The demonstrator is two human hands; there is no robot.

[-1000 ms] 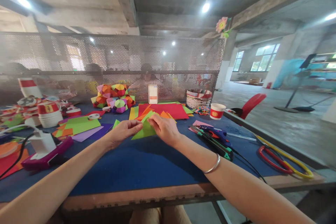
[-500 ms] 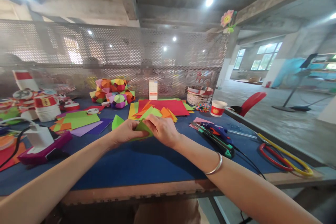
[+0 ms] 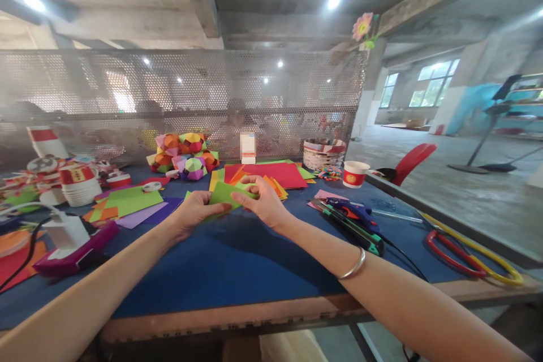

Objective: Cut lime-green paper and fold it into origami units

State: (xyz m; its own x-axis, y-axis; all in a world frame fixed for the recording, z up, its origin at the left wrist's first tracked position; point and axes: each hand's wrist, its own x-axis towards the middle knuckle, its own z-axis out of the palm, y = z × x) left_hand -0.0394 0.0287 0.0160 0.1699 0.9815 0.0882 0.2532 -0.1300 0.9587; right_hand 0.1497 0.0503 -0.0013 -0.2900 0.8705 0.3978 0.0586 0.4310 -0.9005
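Grasping the green paper (image 3: 221, 193) between them, your left hand (image 3: 190, 216) and right hand (image 3: 268, 203) now expose its broader face, with red paper (image 3: 275, 173) just beyond.

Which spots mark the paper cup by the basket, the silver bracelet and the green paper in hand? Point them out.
paper cup (image 3: 353, 178): head view, its red band
bracelet (image 3: 355, 267): head view, its silver band
green paper (image 3: 221, 193): head view, its upper face

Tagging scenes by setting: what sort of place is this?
Likely a craft workshop in a bare concrete hall: coloured paper sheets and folded paper balls on the blue-topped table, with a perforated metal screen behind.
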